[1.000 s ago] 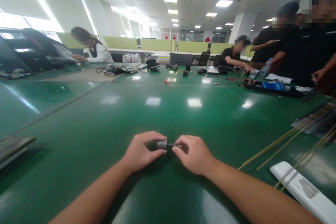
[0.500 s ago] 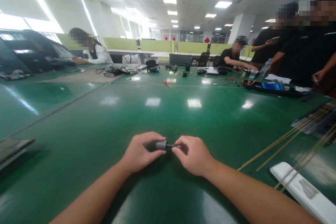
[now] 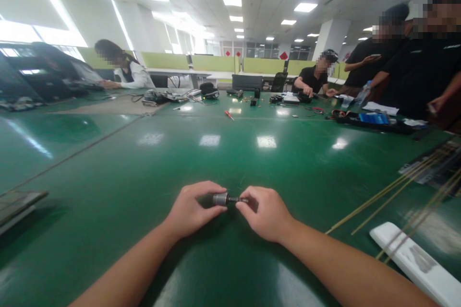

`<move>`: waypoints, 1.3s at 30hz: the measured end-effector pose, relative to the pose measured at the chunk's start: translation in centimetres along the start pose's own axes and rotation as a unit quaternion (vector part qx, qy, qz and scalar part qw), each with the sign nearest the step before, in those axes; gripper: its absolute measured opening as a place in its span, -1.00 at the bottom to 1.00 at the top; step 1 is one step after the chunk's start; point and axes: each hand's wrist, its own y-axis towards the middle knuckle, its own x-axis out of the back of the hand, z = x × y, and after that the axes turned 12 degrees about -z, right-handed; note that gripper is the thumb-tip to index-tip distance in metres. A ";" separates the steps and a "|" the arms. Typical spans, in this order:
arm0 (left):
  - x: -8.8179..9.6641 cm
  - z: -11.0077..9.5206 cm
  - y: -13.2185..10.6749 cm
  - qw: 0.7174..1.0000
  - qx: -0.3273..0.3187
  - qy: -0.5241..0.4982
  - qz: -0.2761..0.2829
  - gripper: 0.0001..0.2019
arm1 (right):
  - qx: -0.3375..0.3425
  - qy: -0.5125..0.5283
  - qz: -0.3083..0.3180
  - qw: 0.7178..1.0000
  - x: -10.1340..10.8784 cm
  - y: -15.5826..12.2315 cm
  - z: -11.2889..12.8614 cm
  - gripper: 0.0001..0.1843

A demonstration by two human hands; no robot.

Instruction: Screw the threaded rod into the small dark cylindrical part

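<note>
Between my hands is a small metal socket bit (image 3: pixel 221 199), a wide grey cylinder with a thin dark shank pointing right. It lies sideways just above or on the green table; I cannot tell which. My left hand (image 3: pixel 190 208) has its thumb and fingers curved around the cylinder, gripping its sides. The shank's end is pinched between thumb and fingertips of my right hand (image 3: pixel 266 211), which partly hide it.
A red screwdriver (image 3: pixel 229 115) lies farther out on the green table (image 3: pixel 173 163). To the right are thin yellowish sticks (image 3: pixel 382 189) and a white elongated object (image 3: pixel 414 259). Electronics, cables and a black tray (image 3: pixel 378 122) sit at the back. Several people are around the table.
My hands and the socket bit have stayed nearly still. At the back right, the seated person has shifted and moved their hands apart.
</note>
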 end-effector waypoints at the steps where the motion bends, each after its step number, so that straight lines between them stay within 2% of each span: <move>1: 0.0 0.0 0.0 1.000 0.001 0.001 0.001 -0.74 | 0.001 -0.001 0.000 1.000 0.0 0.0 0.0 -0.90; 39: 0.3 -0.1 0.1 1.000 0.005 0.012 -0.009 -0.74 | -0.008 0.000 -0.009 1.000 0.3 0.2 0.3 -0.91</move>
